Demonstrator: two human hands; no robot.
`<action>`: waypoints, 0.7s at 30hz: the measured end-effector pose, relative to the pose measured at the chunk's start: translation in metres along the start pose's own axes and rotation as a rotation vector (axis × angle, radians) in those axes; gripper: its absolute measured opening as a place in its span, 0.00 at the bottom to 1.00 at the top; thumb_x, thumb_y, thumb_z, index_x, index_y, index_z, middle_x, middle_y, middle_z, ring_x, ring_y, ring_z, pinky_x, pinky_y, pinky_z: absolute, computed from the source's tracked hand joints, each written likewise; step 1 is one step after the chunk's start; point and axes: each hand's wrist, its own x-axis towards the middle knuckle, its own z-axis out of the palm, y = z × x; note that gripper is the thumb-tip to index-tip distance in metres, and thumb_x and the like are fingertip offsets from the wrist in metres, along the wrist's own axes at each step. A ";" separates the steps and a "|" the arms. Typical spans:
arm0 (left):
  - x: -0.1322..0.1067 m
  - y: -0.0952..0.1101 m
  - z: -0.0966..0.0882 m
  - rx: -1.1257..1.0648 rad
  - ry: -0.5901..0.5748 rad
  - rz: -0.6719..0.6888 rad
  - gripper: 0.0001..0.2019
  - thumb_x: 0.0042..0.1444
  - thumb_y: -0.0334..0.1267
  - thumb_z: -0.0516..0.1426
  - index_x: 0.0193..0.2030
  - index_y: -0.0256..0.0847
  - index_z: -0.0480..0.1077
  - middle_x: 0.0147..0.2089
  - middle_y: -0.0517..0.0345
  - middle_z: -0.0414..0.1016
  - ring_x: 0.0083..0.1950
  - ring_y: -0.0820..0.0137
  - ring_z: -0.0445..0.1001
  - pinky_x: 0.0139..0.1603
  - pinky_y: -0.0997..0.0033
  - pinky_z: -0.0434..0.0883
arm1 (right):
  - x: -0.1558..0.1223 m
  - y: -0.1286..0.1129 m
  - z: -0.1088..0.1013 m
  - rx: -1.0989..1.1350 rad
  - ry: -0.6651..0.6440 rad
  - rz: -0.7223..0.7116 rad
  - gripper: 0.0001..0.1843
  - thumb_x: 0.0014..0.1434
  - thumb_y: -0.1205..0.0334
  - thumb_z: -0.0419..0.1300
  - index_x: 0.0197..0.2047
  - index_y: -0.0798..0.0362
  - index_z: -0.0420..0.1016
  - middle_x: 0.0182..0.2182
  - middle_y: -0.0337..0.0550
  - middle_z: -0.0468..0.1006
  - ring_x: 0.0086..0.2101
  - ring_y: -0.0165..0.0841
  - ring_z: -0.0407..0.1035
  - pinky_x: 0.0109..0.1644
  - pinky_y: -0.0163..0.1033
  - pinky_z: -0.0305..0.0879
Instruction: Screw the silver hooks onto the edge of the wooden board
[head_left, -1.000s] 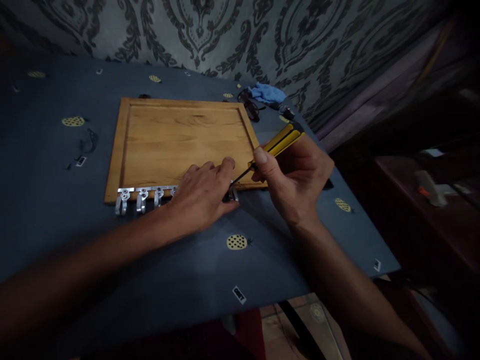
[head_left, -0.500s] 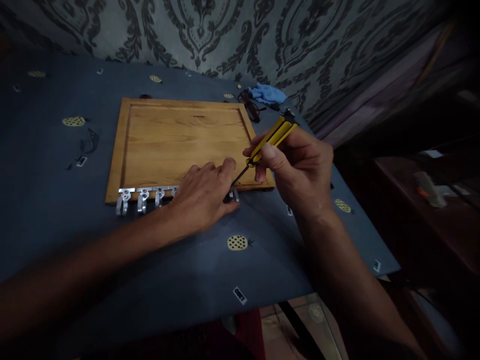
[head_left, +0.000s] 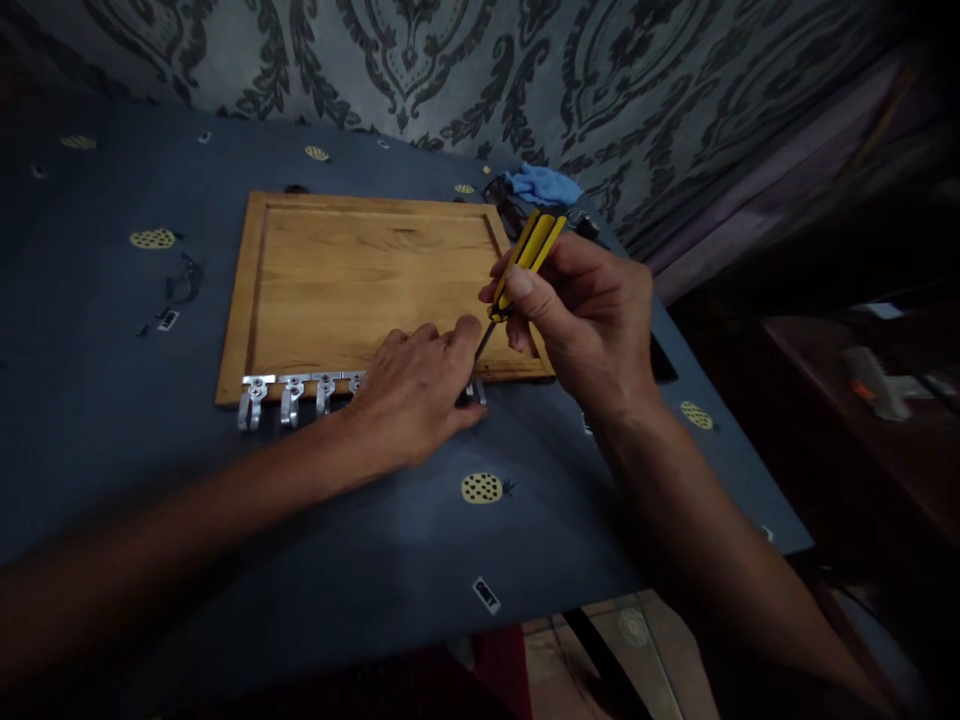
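A framed wooden board [head_left: 367, 275] lies flat on the table, with a metal hook rail [head_left: 291, 398] along its near edge. Several silver hooks of the rail show at the left. My left hand [head_left: 416, 395] covers the rail's right part, its fingers pressed on the board edge and its thumb below, by the rightmost hook. My right hand [head_left: 596, 325] grips the yellow-and-black handle of a screwdriver [head_left: 529, 265] between thumb and fingers. The tilted shaft points down to the rail beside my left fingertips; its tip is hidden behind them.
A dark blue cloth [head_left: 262, 530] with pineapple prints covers the table [head_left: 720, 490]. Dark glasses [head_left: 506, 205] and a blue rag [head_left: 546, 185] lie behind the board's far right corner. At the left lies a dark curved piece [head_left: 184, 280]. Patterned fabric [head_left: 450, 70] hangs behind.
The screwdriver stands steeper than before, its handle swung left and slightly up with my right hand. My left hand keeps its place on the rail. The view has shifted slightly.
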 end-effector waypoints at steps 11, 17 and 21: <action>-0.001 0.000 0.001 0.017 0.011 -0.009 0.27 0.63 0.45 0.63 0.61 0.36 0.59 0.51 0.45 0.78 0.56 0.51 0.76 0.55 0.53 0.72 | -0.002 0.005 0.000 -0.038 0.025 -0.044 0.20 0.61 0.41 0.67 0.33 0.50 0.75 0.27 0.34 0.76 0.18 0.22 0.65 0.20 0.31 0.65; -0.002 -0.002 0.004 0.031 0.057 0.014 0.27 0.62 0.45 0.63 0.62 0.36 0.59 0.49 0.45 0.79 0.55 0.51 0.77 0.53 0.54 0.73 | -0.002 0.004 0.008 -0.079 0.104 -0.069 0.22 0.57 0.40 0.71 0.30 0.48 0.71 0.23 0.32 0.71 0.18 0.23 0.62 0.17 0.31 0.62; -0.002 -0.001 0.003 0.035 0.038 -0.004 0.28 0.62 0.45 0.63 0.62 0.35 0.59 0.50 0.45 0.79 0.55 0.50 0.77 0.54 0.53 0.73 | -0.005 0.004 0.011 -0.074 0.151 -0.095 0.22 0.56 0.42 0.72 0.30 0.48 0.69 0.22 0.31 0.68 0.18 0.22 0.61 0.17 0.31 0.62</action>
